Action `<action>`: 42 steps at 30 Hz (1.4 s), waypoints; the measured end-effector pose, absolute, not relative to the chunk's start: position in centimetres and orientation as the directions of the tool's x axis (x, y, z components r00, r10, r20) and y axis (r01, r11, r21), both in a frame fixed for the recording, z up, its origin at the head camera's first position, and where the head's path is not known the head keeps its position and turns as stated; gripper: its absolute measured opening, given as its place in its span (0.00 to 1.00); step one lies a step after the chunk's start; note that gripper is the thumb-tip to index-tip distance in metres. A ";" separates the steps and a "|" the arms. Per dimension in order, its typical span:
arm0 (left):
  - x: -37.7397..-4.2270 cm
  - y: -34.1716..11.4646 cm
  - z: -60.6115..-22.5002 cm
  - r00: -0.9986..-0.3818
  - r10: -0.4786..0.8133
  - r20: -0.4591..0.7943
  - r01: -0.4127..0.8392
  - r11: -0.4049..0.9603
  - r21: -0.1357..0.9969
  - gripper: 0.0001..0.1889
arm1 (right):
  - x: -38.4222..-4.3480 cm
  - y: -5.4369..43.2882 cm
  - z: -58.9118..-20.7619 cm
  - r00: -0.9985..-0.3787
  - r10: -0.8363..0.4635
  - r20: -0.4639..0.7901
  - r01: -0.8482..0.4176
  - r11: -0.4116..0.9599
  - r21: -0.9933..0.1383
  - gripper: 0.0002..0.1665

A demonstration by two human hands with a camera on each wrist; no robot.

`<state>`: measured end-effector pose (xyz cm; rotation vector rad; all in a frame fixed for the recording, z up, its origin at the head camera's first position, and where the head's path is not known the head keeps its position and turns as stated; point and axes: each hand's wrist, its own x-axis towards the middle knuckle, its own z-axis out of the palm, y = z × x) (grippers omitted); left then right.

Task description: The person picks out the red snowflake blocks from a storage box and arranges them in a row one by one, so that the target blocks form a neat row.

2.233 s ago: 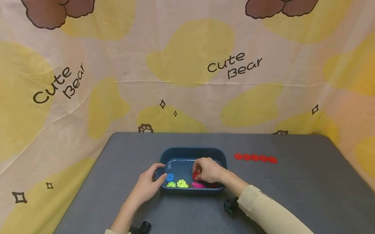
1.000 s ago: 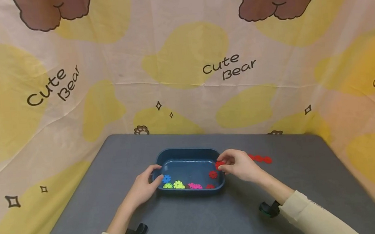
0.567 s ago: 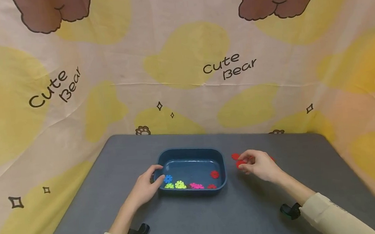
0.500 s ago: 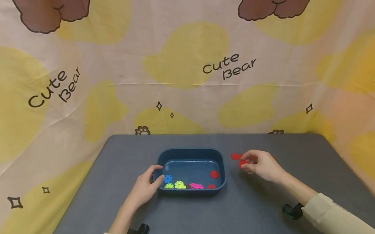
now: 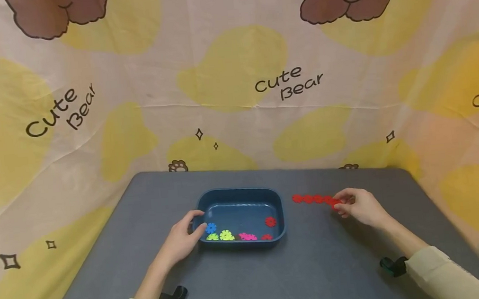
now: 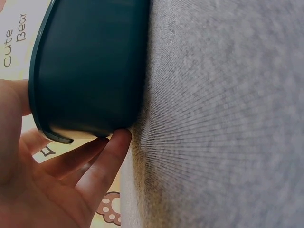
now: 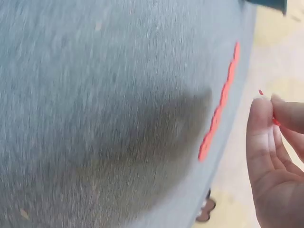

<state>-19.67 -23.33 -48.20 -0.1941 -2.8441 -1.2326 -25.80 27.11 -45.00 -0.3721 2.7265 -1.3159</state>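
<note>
Thumb and finger of your right hand [image 5: 362, 207] pinch a little red toothed disc [image 5: 334, 203]. You have it up in the air by the right end of a row of red discs [image 5: 308, 199] (the right wrist view shows a gap between it and the row). The row lies flat on the grey counter [image 5: 242, 282], to the right of the blue tray [image 5: 239, 191].

Your left hand [image 5: 180, 237] holds the tray's left end, with fingertips over the rim and more fingers touching the outside wall.

Inside the tray, a blue disc [image 5: 210, 228] sits near your left thumb. Yellow-green discs [image 5: 226, 235] and pink discs [image 5: 248, 236] are along the near wall. Two loose red discs [image 5: 270, 221] are at the right side.

You wear a black wrist camera on each arm, below cream sleeves [image 5: 451, 271]. Around the counter hangs a "Cute Bear" cloth [image 5: 232, 69] with yellow blobs and paw prints.
</note>
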 end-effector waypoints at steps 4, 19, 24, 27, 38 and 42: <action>-19.7 -23.4 -48.2 -0.992 0.103 0.077 0.127 0.677 0.725 0.23 | -26.2 28.7 -45.2 -0.976 -0.217 0.034 -0.160 0.598 -0.786 0.18; -19.9 -23.4 -48.4 -0.992 0.092 0.081 0.122 0.695 0.709 0.22 | -27.5 30.8 -47.5 -0.995 -0.081 0.064 -0.101 0.637 -0.764 0.17; -19.8 -23.3 -48.3 -0.993 0.088 0.083 0.120 0.692 0.712 0.22 | -28.2 31.3 -48.4 -0.996 -0.086 0.023 -0.074 0.652 -0.755 0.17; -19.9 -23.3 -48.4 -0.992 0.093 0.080 0.122 0.694 0.709 0.22 | -28.5 31.6 -48.7 -0.995 -0.100 -0.006 -0.065 0.686 -0.724 0.15; -20.0 -23.4 -48.6 -0.992 0.092 0.084 0.124 0.694 0.709 0.23 | -28.9 31.4 -48.4 -0.992 -0.124 -0.009 -0.089 0.761 -0.642 0.13; -20.2 -23.4 -48.6 -0.992 0.098 0.080 0.125 0.691 0.712 0.22 | -28.8 31.5 -48.5 -0.993 -0.118 0.010 -0.098 0.767 -0.634 0.14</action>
